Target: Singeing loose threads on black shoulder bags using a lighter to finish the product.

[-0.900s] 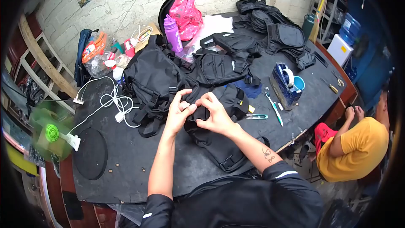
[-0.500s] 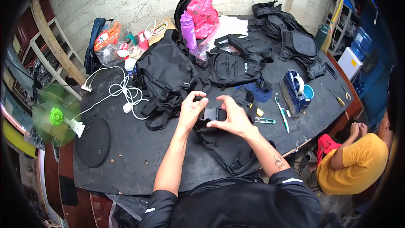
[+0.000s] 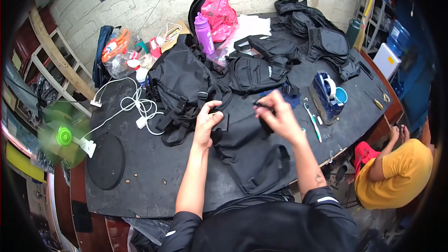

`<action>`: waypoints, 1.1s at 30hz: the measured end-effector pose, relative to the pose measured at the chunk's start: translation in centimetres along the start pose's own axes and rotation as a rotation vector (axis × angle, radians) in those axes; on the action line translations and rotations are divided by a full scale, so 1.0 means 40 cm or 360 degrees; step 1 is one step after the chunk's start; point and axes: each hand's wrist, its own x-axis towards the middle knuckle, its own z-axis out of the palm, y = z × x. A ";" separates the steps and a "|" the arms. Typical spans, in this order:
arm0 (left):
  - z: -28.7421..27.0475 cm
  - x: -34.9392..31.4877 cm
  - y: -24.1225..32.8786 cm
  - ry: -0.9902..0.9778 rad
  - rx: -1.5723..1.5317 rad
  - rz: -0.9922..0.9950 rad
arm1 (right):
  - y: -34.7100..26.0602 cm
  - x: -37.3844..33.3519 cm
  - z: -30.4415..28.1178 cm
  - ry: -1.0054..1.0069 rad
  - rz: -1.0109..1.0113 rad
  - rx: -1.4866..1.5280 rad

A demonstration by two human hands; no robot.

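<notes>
Over the table [image 3: 151, 172], the left hand [image 3: 206, 123] pinches a flat black piece [image 3: 225, 122], apart from the right hand [image 3: 278, 115], closed on a blurred strap [image 3: 266, 127]; beneath and between them, the black bag [image 3: 249, 154] lies lengthwise, near to far.

The person wears a black shirt [image 3: 270, 226] with short sleeves, the left sleeve [image 3: 186, 224] and the right sleeve [image 3: 319, 193] each carrying a short white stripe near the hem. Both forearms are bare below the sleeves, and a small dark line-drawn tattoo [image 3: 319, 178] with curling strokes marks the right forearm [image 3: 308, 158].
</notes>
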 end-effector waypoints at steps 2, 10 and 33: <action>0.041 0.000 0.000 0.0039 -0.0010 -0.0034 | 0.018 0.007 0.043 -0.0125 -0.0382 -0.0231; 0.077 -0.026 0.016 0.0160 -0.0106 0.0043 | -0.021 -0.016 0.096 -0.0304 -0.0354 -0.0478; 0.122 -0.050 0.014 0.0097 -0.0095 0.0097 | -0.019 -0.008 0.142 0.0126 -0.0656 -0.0031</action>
